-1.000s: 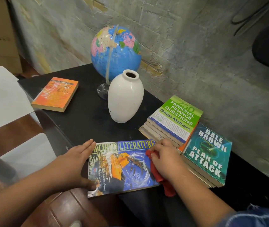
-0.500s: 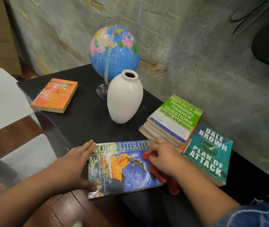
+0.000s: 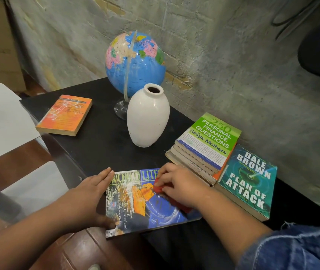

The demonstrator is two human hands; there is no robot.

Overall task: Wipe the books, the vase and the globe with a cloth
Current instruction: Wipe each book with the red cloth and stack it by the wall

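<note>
We count one blue globe on a clear stand (image 3: 139,61), one white ceramic vase (image 3: 148,117) and one red cloth (image 3: 158,187). On the black table (image 3: 100,145) the books number three lying singly or topmost in plain sight: an orange paperback (image 3: 65,115), a green-covered finance book (image 3: 211,141) topping a stack whose count we cannot settle, and a teal Dale Brown paperback (image 3: 248,182). A fourth, the blue World Literature textbook (image 3: 135,207), lies face up at the near table edge.

The left hand (image 3: 89,197) lies flat along the textbook's left edge, fingers straight and together, thumb at the near corner. The right hand (image 3: 182,188) has its fingers curled over the cloth, pressing it onto the cover's upper right.

The textbook's title edge points away from us, toward the vase; its long axis we cannot tell. The vase stands upright, mouth up, just in front of the globe.
</note>
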